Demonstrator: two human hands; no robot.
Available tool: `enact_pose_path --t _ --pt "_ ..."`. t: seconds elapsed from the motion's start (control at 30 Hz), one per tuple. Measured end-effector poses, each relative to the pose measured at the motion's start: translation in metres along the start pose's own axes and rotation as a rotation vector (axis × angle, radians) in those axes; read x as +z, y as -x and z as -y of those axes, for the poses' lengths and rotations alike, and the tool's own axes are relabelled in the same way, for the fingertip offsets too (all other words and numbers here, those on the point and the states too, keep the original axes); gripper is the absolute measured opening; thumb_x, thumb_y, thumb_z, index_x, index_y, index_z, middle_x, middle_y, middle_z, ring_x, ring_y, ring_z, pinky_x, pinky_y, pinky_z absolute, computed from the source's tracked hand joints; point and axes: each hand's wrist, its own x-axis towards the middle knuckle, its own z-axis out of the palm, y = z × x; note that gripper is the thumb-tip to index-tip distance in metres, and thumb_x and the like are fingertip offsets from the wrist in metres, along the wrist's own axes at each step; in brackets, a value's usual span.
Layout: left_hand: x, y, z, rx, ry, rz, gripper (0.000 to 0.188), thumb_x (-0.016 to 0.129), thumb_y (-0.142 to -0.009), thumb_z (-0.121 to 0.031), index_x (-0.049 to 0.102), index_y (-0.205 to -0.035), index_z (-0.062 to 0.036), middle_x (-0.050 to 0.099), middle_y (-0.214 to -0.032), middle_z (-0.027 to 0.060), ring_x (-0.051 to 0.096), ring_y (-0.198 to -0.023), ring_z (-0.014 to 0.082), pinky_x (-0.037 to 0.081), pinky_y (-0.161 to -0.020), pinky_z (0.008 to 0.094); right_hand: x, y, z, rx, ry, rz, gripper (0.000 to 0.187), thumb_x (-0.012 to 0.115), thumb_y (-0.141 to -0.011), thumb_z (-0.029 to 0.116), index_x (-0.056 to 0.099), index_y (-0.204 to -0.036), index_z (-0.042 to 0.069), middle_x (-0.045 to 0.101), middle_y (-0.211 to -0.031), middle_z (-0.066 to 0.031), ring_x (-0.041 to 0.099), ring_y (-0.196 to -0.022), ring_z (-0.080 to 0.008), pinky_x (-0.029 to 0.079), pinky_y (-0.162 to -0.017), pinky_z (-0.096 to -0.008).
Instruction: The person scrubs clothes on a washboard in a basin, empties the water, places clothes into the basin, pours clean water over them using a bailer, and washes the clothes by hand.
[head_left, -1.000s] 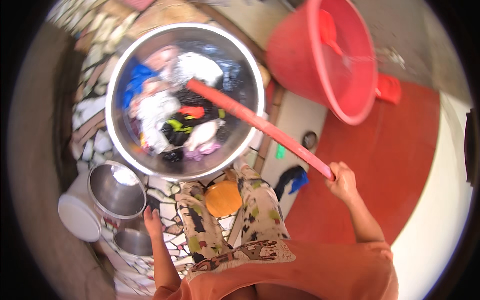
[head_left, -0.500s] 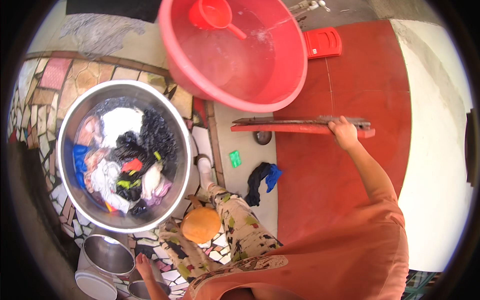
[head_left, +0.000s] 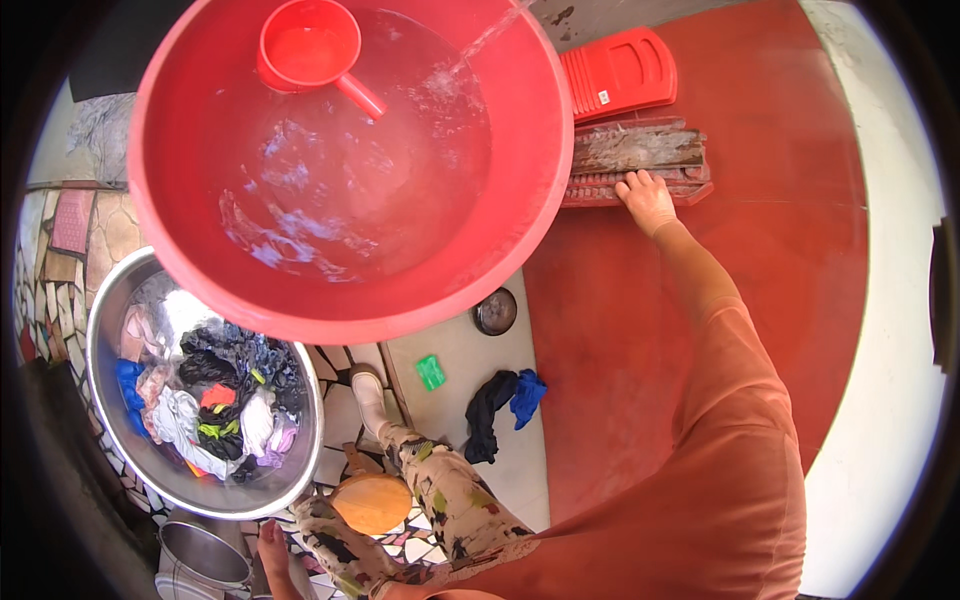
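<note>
My right hand (head_left: 648, 200) is closed over the near edge of a worn red washboard (head_left: 640, 160), ridged, with a weathered strip along its top. The washboard lies on the red ledge, partly hidden by the rim of the large pink tub (head_left: 350, 328). Beside the steel basin, low on the left, hangs my left hand (head_left: 270, 545), seemingly empty with fingers loosely extended. Water pours into the tub, where a red dipper (head_left: 312, 50) floats. Soaking clothes (head_left: 215, 395) fill part of the steel basin (head_left: 312, 440).
A brighter red washboard (head_left: 625, 75) lies beyond the worn one. On the pale step are a green soap bar (head_left: 431, 373), a dark round dish (head_left: 495, 312) and a black-and-blue cloth (head_left: 490, 410). A wooden stool (head_left: 372, 503) and a metal bucket (head_left: 205, 552) stand low left.
My right hand has moved the worn washboard away from me, from edge-on above the ledge to lying beside the tub. The view has shifted, with the tub looming larger.
</note>
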Motion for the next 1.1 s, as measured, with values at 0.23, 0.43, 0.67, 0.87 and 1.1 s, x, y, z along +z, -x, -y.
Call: enact_pose_path --t 0.23,0.43,0.67,0.87,1.1 --pt "-0.009 -0.002 -0.013 -0.154 0.035 -0.025 0.022 0.053 -0.091 -0.020 0.057 -0.106 -0.0042 0.055 -0.075 0.0012 0.053 -0.060 0.0089 0.040 -0.046 0.0212 0.063 0.011 -0.009 0.102 0.067 -0.003 0.018 0.053 -0.079 0.018 0.056 -0.097 0.017 0.050 -0.105 0.0005 0.048 -0.099 -0.0181 0.043 -0.075 -0.0336" --pt "0.016 -0.024 -0.032 -0.100 -0.193 -0.016 0.022 0.052 -0.090 -0.019 0.059 -0.104 -0.0029 0.055 -0.068 0.0010 0.050 -0.055 0.0071 0.040 -0.047 0.0229 0.078 0.019 -0.013 0.245 -0.005 0.040 0.023 0.054 -0.078 0.013 0.055 -0.100 0.017 0.045 -0.129 0.0041 0.047 -0.107 -0.0173 0.038 -0.080 -0.0421" --pt "0.042 -0.038 -0.061 -0.065 0.020 0.024 0.025 0.052 -0.090 -0.016 0.057 -0.108 0.0013 0.058 -0.078 0.0044 0.053 -0.068 0.0088 0.044 -0.060 0.0233 0.019 0.044 0.100 0.173 -0.492 -0.171 0.022 0.052 -0.079 0.009 0.058 -0.099 0.015 0.049 -0.124 -0.0109 0.049 -0.106 -0.0294 0.038 -0.084 -0.0479" --pt "0.056 -0.073 -0.024 0.005 -0.055 -0.003 0.034 0.054 -0.089 -0.014 0.051 -0.121 -0.0023 0.056 -0.116 0.0164 0.058 -0.102 0.0246 0.045 -0.087 0.0321 -0.052 0.049 0.346 -0.480 -1.159 0.748 0.036 0.057 -0.081 0.020 0.054 -0.116 0.013 0.055 -0.115 -0.0178 0.054 -0.107 -0.0335 0.044 -0.089 -0.0440" --pt "0.042 -0.101 0.028 0.103 -0.163 -0.247 0.051 0.057 -0.089 -0.022 0.038 -0.135 -0.0100 0.034 -0.136 0.0235 0.041 -0.122 0.0354 0.039 -0.098 0.0390 -0.230 -0.038 0.566 -0.920 -1.474 0.536 0.032 0.054 -0.082 0.017 0.054 -0.114 0.013 0.057 -0.106 -0.0138 0.057 -0.095 -0.0339 0.046 -0.083 -0.0423"
